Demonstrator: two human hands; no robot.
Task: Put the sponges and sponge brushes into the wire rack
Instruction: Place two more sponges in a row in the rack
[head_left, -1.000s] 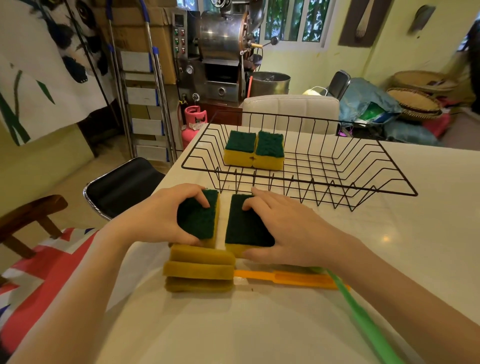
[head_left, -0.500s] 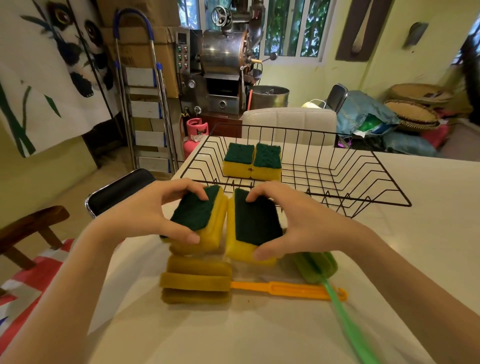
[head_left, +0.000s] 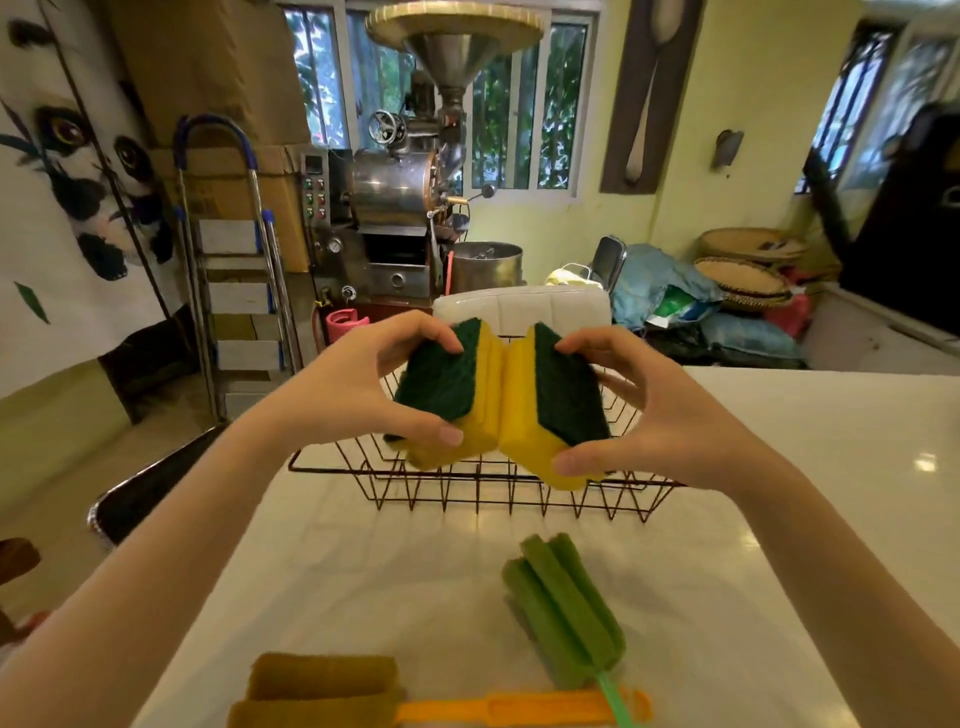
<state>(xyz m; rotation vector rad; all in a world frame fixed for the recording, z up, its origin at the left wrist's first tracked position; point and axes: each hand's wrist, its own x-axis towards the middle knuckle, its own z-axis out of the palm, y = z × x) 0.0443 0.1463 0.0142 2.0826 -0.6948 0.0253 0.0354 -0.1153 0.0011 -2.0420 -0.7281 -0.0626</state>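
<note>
My left hand grips a yellow sponge with a green scouring face. My right hand grips a second sponge of the same kind. Both sponges are lifted and tilted, yellow sides touching, above the near part of the black wire rack on the white table. The sponges and hands hide most of the rack's inside. A green sponge brush lies on the table near me. Beside it lies an orange-handled sponge brush with a dark yellow head.
A white chair back stands behind the rack. A black chair sits at the table's left edge. Beyond are a step ladder, a metal roasting machine and woven baskets.
Both hands have lifted their sponges off the table and carried them forward and up over the rack, turning them so the yellow sides meet. The view has tilted upward.
</note>
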